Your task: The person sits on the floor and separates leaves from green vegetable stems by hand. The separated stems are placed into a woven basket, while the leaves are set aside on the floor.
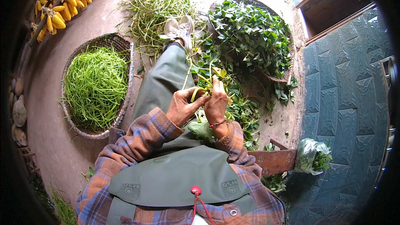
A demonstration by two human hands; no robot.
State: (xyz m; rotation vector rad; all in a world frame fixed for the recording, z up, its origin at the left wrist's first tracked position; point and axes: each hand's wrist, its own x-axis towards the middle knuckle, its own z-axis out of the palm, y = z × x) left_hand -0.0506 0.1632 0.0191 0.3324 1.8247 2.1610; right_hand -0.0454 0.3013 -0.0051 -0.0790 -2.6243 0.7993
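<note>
Both hands meet above my lap, over the green waterproof apron trousers. My left hand (184, 104) pinches a green leafy vine stem (204, 79) between thumb and fingers. My right hand (216, 101), with a red cord bracelet at the wrist, grips the same bunch of stems, its fingers pointing up. Stems and a few yellowing leaves (220, 72) stick out beyond the fingertips. A large green leaf (201, 130) hangs below the right hand. To the left, a woven basket (65, 100) holds a heap of thin green stems (93, 87).
Leafy vines (253, 34) fill a wicker basket (289, 75) at upper right. Loose stems (156, 9) lie around my shoes (184, 31). A wooden bench (275, 161) with a plastic bag of greens (312, 156) is at right. Corn cobs (67, 6) hang upper left; gourds (19, 112) lie at left.
</note>
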